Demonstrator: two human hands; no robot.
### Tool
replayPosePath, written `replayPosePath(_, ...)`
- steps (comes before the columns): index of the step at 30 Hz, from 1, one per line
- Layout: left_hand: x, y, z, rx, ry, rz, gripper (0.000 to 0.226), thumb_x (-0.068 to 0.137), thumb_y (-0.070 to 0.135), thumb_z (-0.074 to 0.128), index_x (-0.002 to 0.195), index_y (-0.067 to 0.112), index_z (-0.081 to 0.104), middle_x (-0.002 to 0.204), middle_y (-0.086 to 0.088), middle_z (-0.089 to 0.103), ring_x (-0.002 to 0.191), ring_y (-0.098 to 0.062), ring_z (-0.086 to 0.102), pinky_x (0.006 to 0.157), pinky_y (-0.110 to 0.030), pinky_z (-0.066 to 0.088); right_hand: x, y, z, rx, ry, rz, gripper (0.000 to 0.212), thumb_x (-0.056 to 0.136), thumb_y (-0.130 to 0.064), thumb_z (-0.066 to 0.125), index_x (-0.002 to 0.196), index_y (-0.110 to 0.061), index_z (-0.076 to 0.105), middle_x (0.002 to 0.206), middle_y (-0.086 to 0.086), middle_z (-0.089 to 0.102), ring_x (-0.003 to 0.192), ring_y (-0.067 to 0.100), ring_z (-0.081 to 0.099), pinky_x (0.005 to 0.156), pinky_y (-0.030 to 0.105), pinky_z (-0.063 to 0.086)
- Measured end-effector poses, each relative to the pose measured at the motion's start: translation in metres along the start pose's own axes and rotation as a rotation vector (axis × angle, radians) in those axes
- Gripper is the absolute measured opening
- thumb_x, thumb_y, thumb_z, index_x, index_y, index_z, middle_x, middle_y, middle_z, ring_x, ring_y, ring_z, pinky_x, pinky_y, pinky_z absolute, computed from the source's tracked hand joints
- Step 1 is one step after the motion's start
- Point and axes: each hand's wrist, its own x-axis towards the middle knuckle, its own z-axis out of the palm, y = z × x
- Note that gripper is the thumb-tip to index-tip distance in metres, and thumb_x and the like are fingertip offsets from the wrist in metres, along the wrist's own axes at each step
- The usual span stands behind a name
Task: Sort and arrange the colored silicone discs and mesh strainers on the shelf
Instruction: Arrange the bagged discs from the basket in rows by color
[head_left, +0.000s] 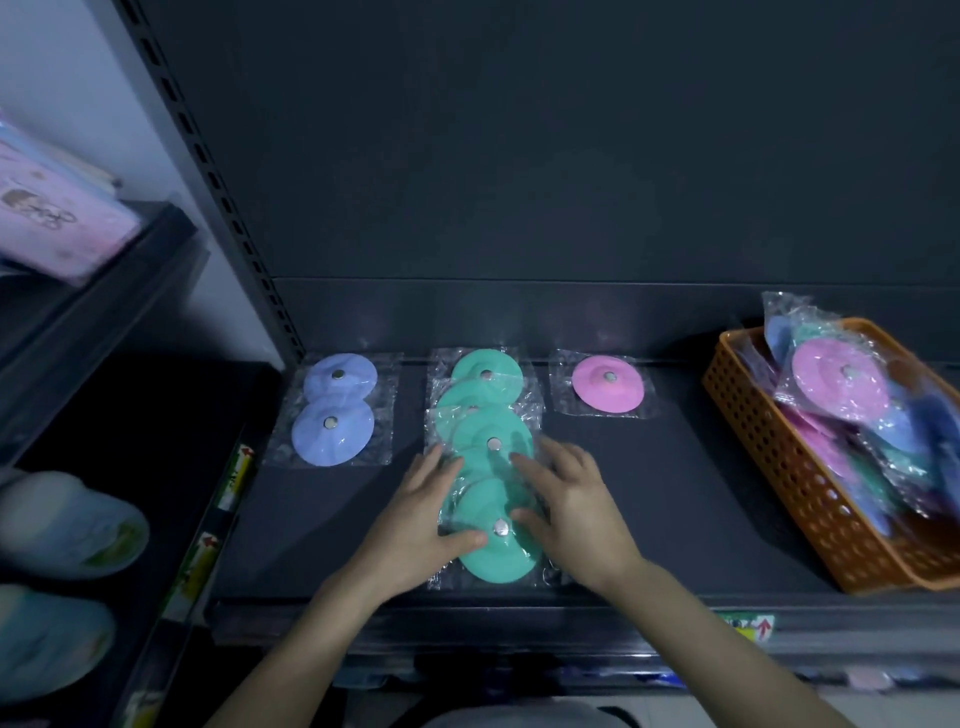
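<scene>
step: we square the green disc row (485, 467)
hands: left hand (415, 525), right hand (566, 499) flat, released
next: we likely fetch from the orange basket (779, 457)

The dark shelf (670, 493) is bare between the green discs (488, 457) and the orange basket (810, 467), a wide lane reaching from the front edge back to the lone pink disc (608, 384). A narrower bare strip runs between the green column and the blue discs (335, 410). In front of the blue pair the surface is free to the edge. The slotted upright (208, 171) closes the left side. The basket, heaped above its rim, blocks the right; how far it extends is probably beyond view.
</scene>
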Motion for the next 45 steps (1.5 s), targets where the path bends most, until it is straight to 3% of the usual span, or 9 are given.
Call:
replayPosePath(6, 0.003, -0.001, 0.003, -0.015, 0.009, 0.017, 0.073, 0.090, 0.035, 0.060, 0.149, 0.020, 0.022, 0.159, 0.005, 0.002, 0.134, 0.008, 0.000, 0.105, -0.010, 0.006, -0.009, 0.009, 0.010, -0.012, -0.160, -0.103, 0.058, 0.088, -0.044, 0.058, 0.141, -0.025, 0.042, 0.154, 0.009, 0.025, 0.145, 0.027, 0.012, 0.116, 0.043, 0.023)
replayPosePath(13, 0.009, 0.012, -0.010, 0.024, 0.049, 0.021, 0.067, 0.090, 0.039, 0.058, 0.148, 0.022, 0.029, 0.159, -0.002, 0.004, 0.146, -0.009, 0.002, 0.116, -0.024, 0.011, -0.006, 0.004, 0.001, -0.010, -0.097, -0.115, 0.059, 0.087, -0.057, 0.042, 0.136, -0.025, 0.049, 0.152, 0.010, 0.029, 0.144, 0.031, 0.012, 0.117, 0.042, 0.017)
replayPosePath(18, 0.028, 0.030, -0.025, 0.178, 0.056, 0.099, 0.053, 0.091, 0.037, 0.057, 0.138, 0.016, 0.044, 0.151, -0.002, 0.030, 0.138, -0.014, 0.030, 0.110, -0.021, 0.022, -0.002, 0.018, -0.029, -0.032, 0.122, -0.029, 0.035, 0.085, -0.028, 0.060, 0.117, -0.014, 0.064, 0.135, 0.016, 0.051, 0.131, 0.038, 0.039, 0.107, 0.045, 0.035)
replayPosePath(21, 0.042, 0.046, -0.026, 0.289, -0.025, 0.168, 0.048, 0.092, 0.041, 0.054, 0.135, 0.021, 0.048, 0.140, 0.004, 0.046, 0.125, -0.011, 0.045, 0.102, -0.023, 0.036, -0.004, 0.040, -0.055, -0.067, 0.200, 0.050, 0.029, 0.080, -0.016, 0.067, 0.109, -0.013, 0.068, 0.130, 0.019, 0.054, 0.125, 0.041, 0.045, 0.105, 0.041, 0.032)
replayPosePath(26, 0.069, 0.086, -0.013, 0.296, -0.047, 0.286, 0.046, 0.090, 0.038, 0.058, 0.132, 0.020, 0.052, 0.134, 0.005, 0.053, 0.122, -0.009, 0.048, 0.103, -0.020, 0.034, -0.019, 0.081, -0.104, -0.149, 0.287, 0.126, 0.024, 0.081, -0.016, 0.058, 0.101, -0.012, 0.071, 0.125, 0.020, 0.056, 0.120, 0.039, 0.051, 0.103, 0.037, 0.033)
replayPosePath(32, 0.100, 0.146, 0.021, 0.268, -0.030, 0.375, 0.054, 0.090, 0.041, 0.057, 0.139, 0.024, 0.043, 0.141, 0.005, 0.048, 0.127, -0.009, 0.045, 0.103, -0.020, 0.033, -0.041, 0.122, -0.155, -0.172, 0.453, 0.179, 0.023, 0.074, 0.001, 0.071, 0.096, -0.007, 0.071, 0.115, 0.020, 0.061, 0.105, 0.036, 0.059, 0.093, 0.028, 0.043)
replayPosePath(36, 0.119, 0.192, 0.057, 0.168, -0.067, 0.353, 0.064, 0.090, 0.048, 0.054, 0.146, 0.027, 0.029, 0.148, 0.005, 0.038, 0.138, -0.012, 0.031, 0.111, -0.028, 0.029, -0.056, 0.157, -0.183, -0.177, 0.468, 0.286, 0.023, 0.079, -0.010, 0.060, 0.099, -0.009, 0.071, 0.124, 0.021, 0.058, 0.112, 0.040, 0.057, 0.093, 0.043, 0.045)
replayPosePath(39, 0.132, 0.225, 0.085, 0.142, -0.056, 0.359, 0.070, 0.092, 0.045, 0.052, 0.149, 0.022, 0.020, 0.153, 0.005, 0.030, 0.140, -0.010, 0.027, 0.111, -0.022, 0.022, -0.065, 0.183, -0.200, -0.218, 0.455, 0.325, 0.030, 0.073, -0.014, 0.063, 0.101, -0.006, 0.070, 0.122, 0.025, 0.058, 0.110, 0.045, 0.057, 0.089, 0.052, 0.048)
replayPosePath(45, 0.154, 0.276, 0.136, 0.017, 0.018, 0.263, 0.083, 0.089, 0.048, 0.054, 0.151, 0.021, 0.006, 0.159, 0.004, 0.010, 0.143, -0.014, 0.019, 0.114, -0.031, 0.025, -0.087, 0.244, -0.218, -0.298, 0.221, 0.388, 0.066, 0.078, -0.059, 0.041, 0.129, -0.020, 0.055, 0.144, 0.013, 0.042, 0.128, 0.037, 0.042, 0.104, 0.047, 0.039)
